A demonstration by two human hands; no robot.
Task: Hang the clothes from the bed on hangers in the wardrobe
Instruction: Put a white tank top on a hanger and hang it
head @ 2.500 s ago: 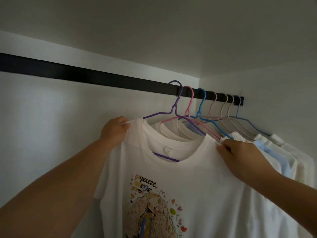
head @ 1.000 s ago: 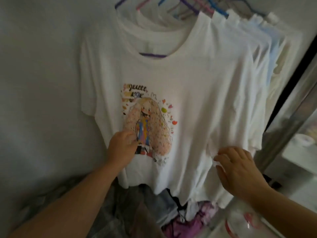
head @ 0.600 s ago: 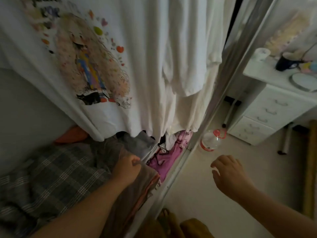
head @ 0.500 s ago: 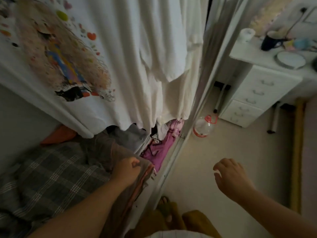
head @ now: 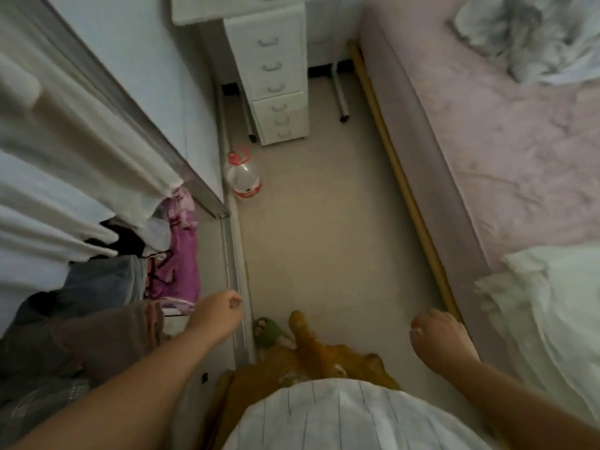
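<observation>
Head view looks straight down at the floor (head: 324, 241) between wardrobe and bed. Left hand (head: 216, 315) hangs over the wardrobe's sliding track (head: 235, 271), fingers loosely curled, holding nothing. Right hand (head: 436, 341) sits low near the bed edge, fingers loosely curled too, empty, not touching anything.

Clothes to hang: a white garment pile (head: 545, 306) lies on the near right end of the bed (head: 506, 151), which has a pink cover. A grey-white crumpled bundle (head: 519, 34) lies at the bed's far right; can't tell if it is clothing or bedding.

Wardrobe on the left: white hung shirts (head: 65, 164) drape down, their hems above folded stuff on the wardrobe bottom — a magenta cloth (head: 177, 254), a grey-blue fold (head: 104, 280), a brown fold (head: 97, 339). Mirrored sliding door (head: 123, 92) runs diagonally along the far left.

Far centre: white drawer unit (head: 276, 76) under a white desk. Clear bottle with red cap (head: 243, 177) stands on the floor just beside the door track. Tan bed rail (head: 406, 190) runs along the bed side. Person's mustard trousers (head: 311, 352) and white striped top (head: 350, 417) at near centre.
</observation>
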